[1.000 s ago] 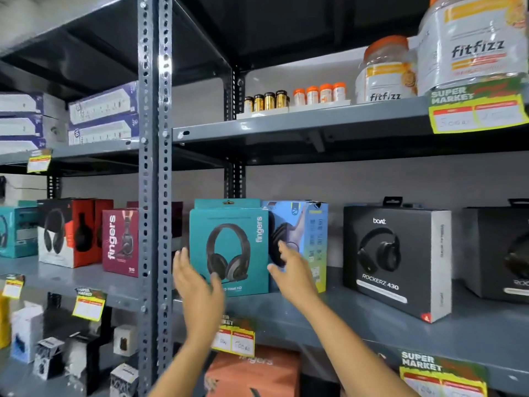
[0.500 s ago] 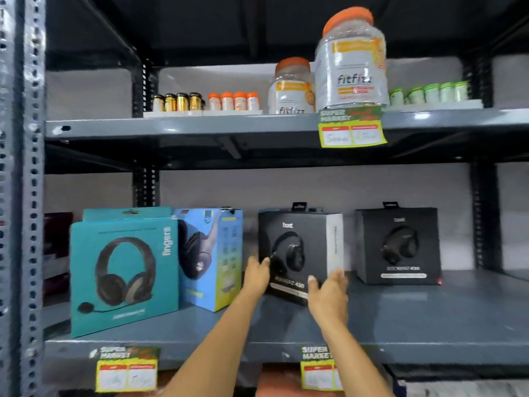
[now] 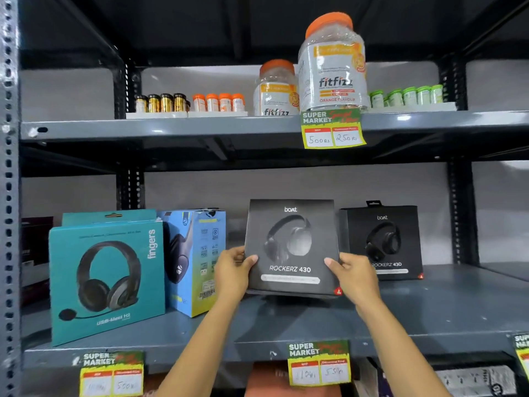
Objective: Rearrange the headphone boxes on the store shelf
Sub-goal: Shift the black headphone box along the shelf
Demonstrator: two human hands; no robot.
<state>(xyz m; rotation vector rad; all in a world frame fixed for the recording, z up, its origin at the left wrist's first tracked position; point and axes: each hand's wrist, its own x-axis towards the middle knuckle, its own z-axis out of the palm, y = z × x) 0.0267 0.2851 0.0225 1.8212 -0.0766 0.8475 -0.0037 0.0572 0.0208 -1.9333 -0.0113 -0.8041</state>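
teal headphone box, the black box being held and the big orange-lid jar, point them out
teal headphone box (image 3: 107,282), head view, on its front face
held black box (image 3: 290,247), head view, on the printed headphone picture
big orange-lid jar (image 3: 333,73), head view, on its label

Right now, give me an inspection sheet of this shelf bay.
Surface: grey metal shelf, price tags on its front edge.
Job's things: boat Rockerz 430 box held at both sides; second Rockerz 430 box behind right; teal fingers headset box; blue headset box.
Clutter: fitfizz jars and small bottles on the upper shelf.
Grippers: left hand, right hand grip the box.
Cables: nothing seen.
Surroundings: perforated steel uprights, grey wall.
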